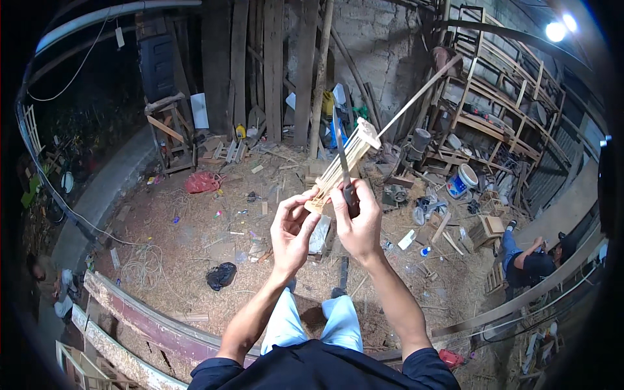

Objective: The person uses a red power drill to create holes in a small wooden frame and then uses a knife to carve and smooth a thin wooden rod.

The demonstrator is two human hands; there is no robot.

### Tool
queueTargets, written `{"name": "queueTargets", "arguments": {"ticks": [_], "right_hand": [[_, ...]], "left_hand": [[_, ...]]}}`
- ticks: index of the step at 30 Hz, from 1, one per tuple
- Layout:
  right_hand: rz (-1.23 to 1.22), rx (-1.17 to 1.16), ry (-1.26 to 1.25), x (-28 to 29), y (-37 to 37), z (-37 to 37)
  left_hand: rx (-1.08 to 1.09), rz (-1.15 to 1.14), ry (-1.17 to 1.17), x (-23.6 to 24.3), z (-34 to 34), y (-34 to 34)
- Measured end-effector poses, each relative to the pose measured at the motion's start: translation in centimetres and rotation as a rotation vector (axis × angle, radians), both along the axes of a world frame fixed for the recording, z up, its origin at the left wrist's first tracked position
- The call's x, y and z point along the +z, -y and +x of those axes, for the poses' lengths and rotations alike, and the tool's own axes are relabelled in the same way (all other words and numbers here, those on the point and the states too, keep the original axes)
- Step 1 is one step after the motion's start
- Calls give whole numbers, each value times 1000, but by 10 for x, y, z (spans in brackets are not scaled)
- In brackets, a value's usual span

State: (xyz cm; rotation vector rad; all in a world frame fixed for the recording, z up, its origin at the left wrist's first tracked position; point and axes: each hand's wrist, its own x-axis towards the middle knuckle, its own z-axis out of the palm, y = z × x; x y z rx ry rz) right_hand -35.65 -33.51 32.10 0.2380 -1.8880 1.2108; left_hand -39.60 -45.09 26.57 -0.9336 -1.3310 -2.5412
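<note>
I hold a pale wooden piece (357, 153) up in front of me. Thin slats run along it between a small block at the near end and a wider block (368, 132) at the far end, where a long thin rod (419, 95) sticks out to the upper right. The fingers and thumb of my left hand (290, 233) pinch its near end. My right hand (361, 221) is closed round the dark handle of a knife (342, 151), and its fingertips come close to the near end too. The blade points up and away, lying alongside the slats.
Wood shavings and scraps cover the ground (188, 260). A black plastic bag (221, 276) and a red bag (203, 182) lie to the left. Wooden racks (500, 123) and a white bucket (462, 181) stand at right. One person (536, 263) sits low at right, another (49, 276) at far left.
</note>
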Motion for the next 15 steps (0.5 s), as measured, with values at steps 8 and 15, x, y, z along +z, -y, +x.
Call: {"name": "queueTargets", "arguments": {"ticks": [8,15], "right_hand": [[102,15,49,7,-1,6],[84,66,92,7,-5,7]], "left_hand": [[34,33,-52,5,1,-2],[24,34,-48,4,3,1]]}}
